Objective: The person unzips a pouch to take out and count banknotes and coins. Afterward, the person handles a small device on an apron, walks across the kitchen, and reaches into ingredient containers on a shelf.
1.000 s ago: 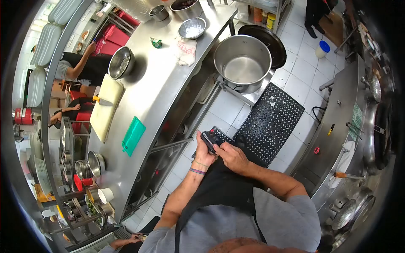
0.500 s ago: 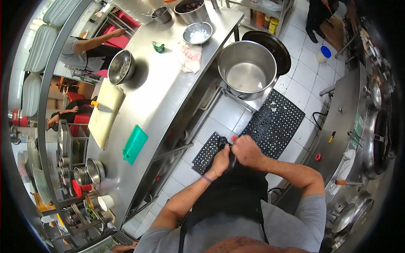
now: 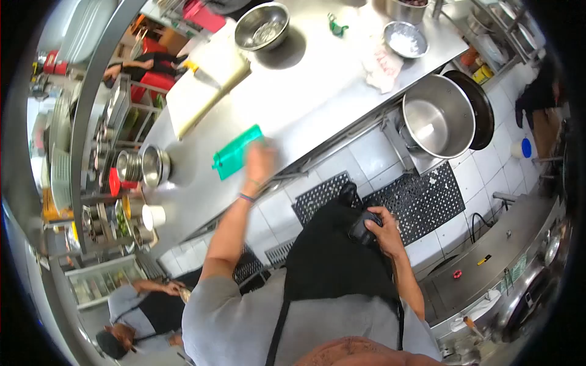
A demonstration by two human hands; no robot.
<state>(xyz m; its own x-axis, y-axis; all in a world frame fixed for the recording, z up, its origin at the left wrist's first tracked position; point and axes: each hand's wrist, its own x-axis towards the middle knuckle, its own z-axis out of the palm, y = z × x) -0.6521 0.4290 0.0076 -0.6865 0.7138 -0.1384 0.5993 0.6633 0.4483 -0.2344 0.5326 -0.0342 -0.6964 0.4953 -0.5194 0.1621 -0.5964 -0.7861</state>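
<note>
My left hand (image 3: pixel 260 163) is smeared by motion over the near edge of the steel table, overlapping the right end of a flat green plastic case (image 3: pixel 232 156). Its fingers are too blurred to read. Low in front of my black apron (image 3: pixel 329 256), my right hand (image 3: pixel 386 232) has its fingers wrapped round a small black boxy object (image 3: pixel 366 228). Beyond the green case lies a pale cutting board (image 3: pixel 194 100), with a yellow-handled knife (image 3: pixel 200 72) on it.
A large steel pot (image 3: pixel 436 116) stands past the table's edge on the right. On the table (image 3: pixel 305 100) are a steel bowl (image 3: pixel 262 27), a cloth (image 3: pixel 382 66) and a bowl of white contents (image 3: pixel 406 40). A co-worker (image 3: pixel 137 311) is at lower left. Perforated black mats (image 3: pixel 421 198) cover the floor.
My hands were together in front of the apron; now they are apart. The left has swung up to the green case, while the right keeps the black object low. The view has turned leftward.
</note>
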